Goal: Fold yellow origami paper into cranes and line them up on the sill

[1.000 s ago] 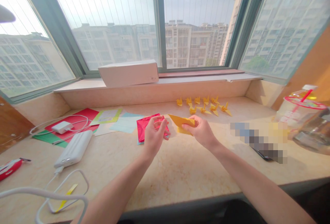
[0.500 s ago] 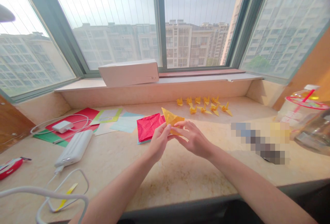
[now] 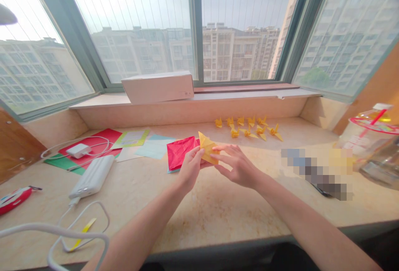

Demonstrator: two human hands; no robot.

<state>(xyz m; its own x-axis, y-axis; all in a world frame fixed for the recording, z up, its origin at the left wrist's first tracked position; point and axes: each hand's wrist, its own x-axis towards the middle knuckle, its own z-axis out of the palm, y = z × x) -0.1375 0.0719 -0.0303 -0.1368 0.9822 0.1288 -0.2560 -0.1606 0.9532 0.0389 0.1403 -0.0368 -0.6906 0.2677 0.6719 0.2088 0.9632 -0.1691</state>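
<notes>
A partly folded piece of yellow origami paper (image 3: 207, 147) is held up above the counter between both hands, its pointed corner facing up and left. My left hand (image 3: 191, 166) pinches its left side between thumb and fingers. From the right, my right hand (image 3: 238, 163) has its thumb and fingertips closed on the paper's right edge. Just left of the paper lies a stack of red folded paper (image 3: 181, 153), partly covered by my left hand. Several yellow paper cranes (image 3: 248, 132) stand in two rows farther back, to the right.
Coloured sheets (image 3: 152, 146), a white charger (image 3: 78, 151), a power bank (image 3: 92, 176) and cables lie to the left. A red tape-like object (image 3: 15, 200) sits at far left. A cup with straw (image 3: 358, 138) stands right. A white box (image 3: 158, 88) rests on the sill.
The yellow paper has turned between my hands and now shows a taller, narrower face. My right fingers have shifted along its right edge. The view has moved slightly.
</notes>
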